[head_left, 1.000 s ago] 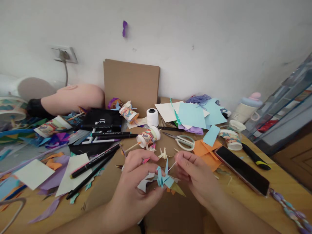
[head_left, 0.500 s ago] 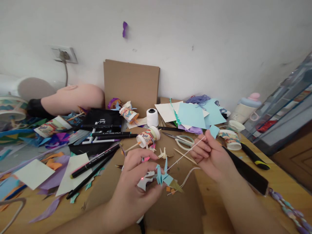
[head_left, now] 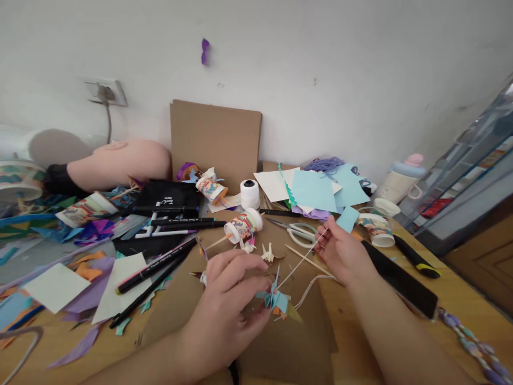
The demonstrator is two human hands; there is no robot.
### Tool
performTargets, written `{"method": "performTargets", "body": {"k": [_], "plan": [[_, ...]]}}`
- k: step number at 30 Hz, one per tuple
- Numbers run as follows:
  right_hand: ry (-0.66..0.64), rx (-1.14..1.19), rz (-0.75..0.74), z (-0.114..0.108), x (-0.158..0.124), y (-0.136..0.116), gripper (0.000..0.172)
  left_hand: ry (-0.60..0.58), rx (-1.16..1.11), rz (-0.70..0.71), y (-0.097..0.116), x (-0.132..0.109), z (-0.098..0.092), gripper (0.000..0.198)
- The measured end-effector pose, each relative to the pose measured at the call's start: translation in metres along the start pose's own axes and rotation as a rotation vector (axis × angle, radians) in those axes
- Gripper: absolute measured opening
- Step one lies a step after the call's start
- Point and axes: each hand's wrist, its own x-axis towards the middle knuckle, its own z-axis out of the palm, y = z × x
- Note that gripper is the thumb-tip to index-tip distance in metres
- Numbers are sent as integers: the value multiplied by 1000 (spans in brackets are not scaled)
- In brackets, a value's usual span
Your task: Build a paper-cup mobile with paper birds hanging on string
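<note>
A light blue folded paper crane (head_left: 279,302) is at the fingertips of my left hand (head_left: 230,299), which is curled with thumb and fingers at its left side. White string (head_left: 301,260) runs taut from the crane up to my right hand (head_left: 345,252), whose thumb and fingertips pinch it. Behind the right fingertips lies a light blue paper piece (head_left: 348,218). A small cream paper crane (head_left: 270,252) rests on the cardboard (head_left: 296,353) beyond my left hand. The part of the blue crane inside my left fingers is hidden.
Scissors (head_left: 301,233), a wooden stick (head_left: 308,260) and a patterned paper cup (head_left: 243,224) lie just beyond my hands. A white thread spool (head_left: 249,194) stands behind. Markers (head_left: 156,267) and paper scraps crowd the left; a black phone (head_left: 401,280) lies at right.
My left hand and the blue crane have shifted slightly right and down, and the crane has turned. My right hand has moved a little left with the string. A white object under my left hand is now hidden.
</note>
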Motion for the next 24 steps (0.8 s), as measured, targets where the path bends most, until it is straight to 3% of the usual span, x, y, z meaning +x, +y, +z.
{"method": "performTargets", "body": {"k": [18, 24], "plan": [[-78, 6, -24, 7, -7, -3, 44, -72, 15, 14, -1, -5, 3, 23], [-55, -75, -65, 5, -5, 3, 40, -67, 96, 90, 1, -2, 0, 21]]}}
